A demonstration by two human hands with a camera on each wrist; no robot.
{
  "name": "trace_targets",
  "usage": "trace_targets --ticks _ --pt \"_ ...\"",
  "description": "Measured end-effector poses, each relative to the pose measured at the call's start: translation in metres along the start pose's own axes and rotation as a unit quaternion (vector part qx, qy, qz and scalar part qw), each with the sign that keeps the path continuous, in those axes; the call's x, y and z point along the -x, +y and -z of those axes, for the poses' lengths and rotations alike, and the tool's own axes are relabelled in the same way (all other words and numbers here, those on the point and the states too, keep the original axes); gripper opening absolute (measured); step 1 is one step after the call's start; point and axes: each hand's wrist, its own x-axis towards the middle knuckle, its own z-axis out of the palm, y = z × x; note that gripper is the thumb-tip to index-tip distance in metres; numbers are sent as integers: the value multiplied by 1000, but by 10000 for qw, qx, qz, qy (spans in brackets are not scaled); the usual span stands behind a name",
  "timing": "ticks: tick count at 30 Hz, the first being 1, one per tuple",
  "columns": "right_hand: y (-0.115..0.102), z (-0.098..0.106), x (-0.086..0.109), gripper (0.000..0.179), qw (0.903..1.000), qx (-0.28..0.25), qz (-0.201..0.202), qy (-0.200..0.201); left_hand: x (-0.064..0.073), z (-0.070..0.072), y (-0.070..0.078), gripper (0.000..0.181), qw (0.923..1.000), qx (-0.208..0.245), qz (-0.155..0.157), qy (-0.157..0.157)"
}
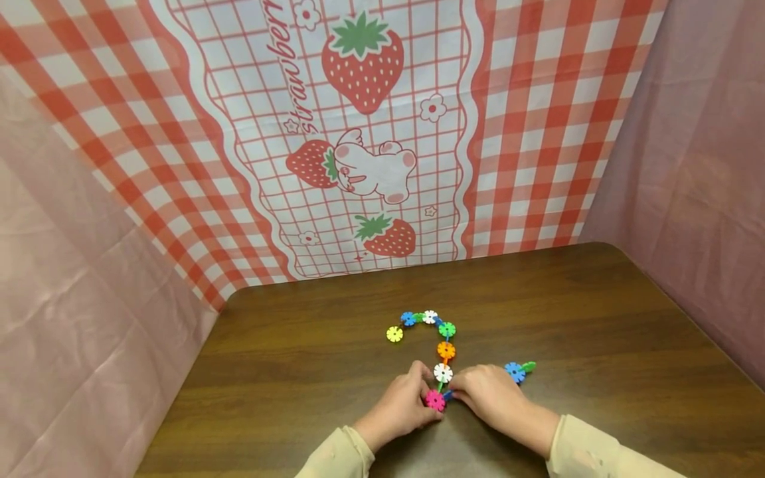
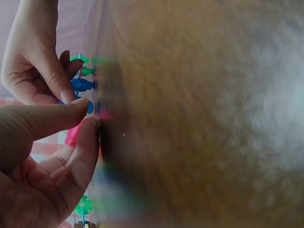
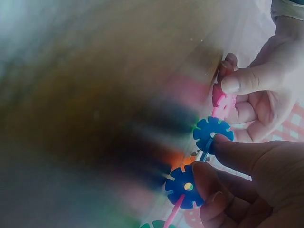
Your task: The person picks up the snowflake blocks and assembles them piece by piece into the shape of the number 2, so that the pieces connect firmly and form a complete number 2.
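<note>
Notched plastic snowflake discs form a curved chain on the brown table (image 1: 287,372). My left hand (image 1: 402,405) pinches the pink disc (image 1: 435,400) at the chain's near end. Right beside it, my right hand (image 1: 493,396) pinches a blue disc (image 3: 213,135), its edge right at the pink one. In the right wrist view, another blue disc (image 3: 184,187) and a pink disc (image 3: 175,211) seen edge-on follow on past the right fingers. Beyond the right hand in the head view, a blue disc (image 1: 514,372) and a green disc (image 1: 528,366) stick out. The right hand hides the pieces between.
From the pink disc the chain runs away through a white disc (image 1: 443,373), an orange disc (image 1: 445,350) and a green disc (image 1: 447,329), then bends left toward a yellow disc (image 1: 394,334). A strawberry-print checked cloth (image 1: 364,166) hangs behind the table.
</note>
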Motion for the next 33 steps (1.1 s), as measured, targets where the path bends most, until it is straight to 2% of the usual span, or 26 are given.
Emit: trace_targets --ticks 3,5,13,19,24,29,33 --pt "0 0 0 17 10000 80 16 55 1 0 1 42 9975 -657 -130 223" --pt "0 0 0 20 9998 156 31 95 1 0 1 35 9963 -795 -116 319" --pt "1 -1 -1 22 9996 242 66 130 -2 -1 1 23 9951 -844 27 514" --pt "2 -2 -2 25 9995 241 100 189 -2 -3 7 19 9907 -1195 -106 639" --pt "3 -2 -3 28 9996 212 32 208 -5 -4 7 17 9887 -1306 -184 706" --pt "2 -2 -4 23 10000 70 -60 12 -4 -3 4 19 9896 -1248 -245 666" --pt "1 0 -3 15 9995 -151 -140 -226 -5 -3 2 19 9913 -1164 -176 586"
